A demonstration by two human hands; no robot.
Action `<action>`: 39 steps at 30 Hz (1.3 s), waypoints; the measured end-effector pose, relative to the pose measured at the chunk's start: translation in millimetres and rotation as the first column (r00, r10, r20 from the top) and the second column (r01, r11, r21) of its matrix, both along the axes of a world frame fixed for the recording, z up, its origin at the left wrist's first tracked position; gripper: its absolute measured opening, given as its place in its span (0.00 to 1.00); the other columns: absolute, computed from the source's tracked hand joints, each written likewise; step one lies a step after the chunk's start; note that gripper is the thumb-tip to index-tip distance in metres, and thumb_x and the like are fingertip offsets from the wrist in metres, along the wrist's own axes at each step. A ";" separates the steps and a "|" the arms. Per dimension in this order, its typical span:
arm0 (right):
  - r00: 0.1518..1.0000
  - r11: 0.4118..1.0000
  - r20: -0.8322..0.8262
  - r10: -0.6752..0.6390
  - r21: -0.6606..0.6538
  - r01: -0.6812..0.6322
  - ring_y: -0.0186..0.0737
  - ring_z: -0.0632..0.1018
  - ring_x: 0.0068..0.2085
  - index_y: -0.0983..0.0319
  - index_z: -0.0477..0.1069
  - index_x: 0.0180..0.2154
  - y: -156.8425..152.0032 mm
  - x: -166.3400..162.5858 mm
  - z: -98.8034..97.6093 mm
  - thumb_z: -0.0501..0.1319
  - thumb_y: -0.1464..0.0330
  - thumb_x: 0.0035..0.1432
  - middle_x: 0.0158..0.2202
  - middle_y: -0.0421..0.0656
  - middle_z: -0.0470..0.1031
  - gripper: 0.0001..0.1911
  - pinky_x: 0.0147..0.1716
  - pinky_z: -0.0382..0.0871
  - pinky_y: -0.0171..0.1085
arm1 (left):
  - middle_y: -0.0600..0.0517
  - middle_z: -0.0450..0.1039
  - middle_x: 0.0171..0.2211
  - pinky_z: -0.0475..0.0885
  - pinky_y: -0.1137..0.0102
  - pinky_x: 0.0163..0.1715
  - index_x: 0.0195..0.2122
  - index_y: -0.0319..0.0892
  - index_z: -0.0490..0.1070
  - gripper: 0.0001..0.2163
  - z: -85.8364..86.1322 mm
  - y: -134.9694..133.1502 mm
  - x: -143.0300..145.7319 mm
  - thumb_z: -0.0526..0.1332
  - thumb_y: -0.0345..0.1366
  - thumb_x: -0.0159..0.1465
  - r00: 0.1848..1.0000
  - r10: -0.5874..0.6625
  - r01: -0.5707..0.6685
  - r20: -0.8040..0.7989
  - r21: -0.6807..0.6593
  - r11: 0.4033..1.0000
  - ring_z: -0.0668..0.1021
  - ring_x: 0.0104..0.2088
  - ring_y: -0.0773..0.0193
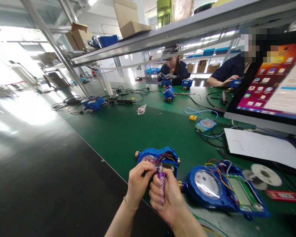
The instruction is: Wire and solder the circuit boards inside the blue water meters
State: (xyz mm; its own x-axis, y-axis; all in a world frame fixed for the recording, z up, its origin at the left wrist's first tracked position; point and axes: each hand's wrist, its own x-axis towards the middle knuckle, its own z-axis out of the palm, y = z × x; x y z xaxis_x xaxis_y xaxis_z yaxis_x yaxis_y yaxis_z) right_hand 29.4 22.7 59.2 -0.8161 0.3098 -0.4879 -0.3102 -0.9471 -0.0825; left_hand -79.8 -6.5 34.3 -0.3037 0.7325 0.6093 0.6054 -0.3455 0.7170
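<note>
My right hand (164,197) is wrapped around a purple lighter (161,180), its metal top pointing away from me. Beside that top, the fingertips of my left hand (140,177) are pinched on a thin wire (157,167); its far end is hard to make out. Just behind both hands lies an opened blue water meter (158,152) with brass ends and red, yellow and dark wires, partly covered by my fingers. A second opened blue water meter (207,184), with a round dial and a display board (240,191), lies right of my right hand.
Right of the meters are a white wire spool (266,175), a red box (284,196), a paper sheet (259,144) and a monitor (273,82). Cables, a small blue module (206,125) and more meters (93,103) stand farther back. Two people sit across the green table (108,131).
</note>
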 end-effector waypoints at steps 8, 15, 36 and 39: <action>0.999 1.000 -0.012 -0.031 0.001 0.031 0.27 0.48 0.09 0.63 0.56 0.11 1.2 -2.3 0.0 0.36 0.55 0.63 0.08 0.35 0.46 0.33 0.09 0.37 0.27 | 0.55 0.74 0.27 0.72 0.77 0.32 0.27 0.41 0.71 0.05 0.1 1.0 0.3 0.63 0.26 0.58 1.000 -0.002 0.002 -0.006 -0.002 1.000 0.77 0.29 0.70; 0.993 0.993 -0.034 -0.116 -0.007 0.116 0.27 0.49 0.09 0.62 0.55 0.12 -1.6 -6.5 -2.5 0.38 0.56 0.63 0.08 0.35 0.46 0.32 0.09 0.38 0.28 | 0.55 0.74 0.27 0.72 0.76 0.32 0.27 0.41 0.71 0.05 -0.6 0.2 0.0 0.62 0.25 0.58 1.000 0.013 -0.013 -0.008 -0.005 1.000 0.77 0.29 0.70; 0.984 0.984 -0.028 -0.175 -0.016 0.175 0.27 0.49 0.09 0.62 0.54 0.13 -0.5 -13.2 2.8 0.38 0.57 0.63 0.08 0.34 0.46 0.30 0.08 0.39 0.27 | 0.54 0.74 0.27 0.73 0.76 0.32 0.28 0.41 0.71 0.07 1.9 0.0 -0.4 0.57 0.25 0.61 1.000 0.005 -0.005 -0.018 0.004 1.000 0.77 0.30 0.68; 0.984 0.984 -0.028 -0.177 -0.018 0.176 0.27 0.49 0.09 0.62 0.54 0.13 -1.1 -12.7 2.8 0.37 0.57 0.63 0.08 0.35 0.46 0.31 0.08 0.39 0.27 | 0.54 0.74 0.27 0.73 0.76 0.31 0.27 0.41 0.71 0.07 3.3 -0.3 0.1 0.57 0.26 0.61 1.000 0.010 -0.010 -0.017 0.005 1.000 0.77 0.30 0.68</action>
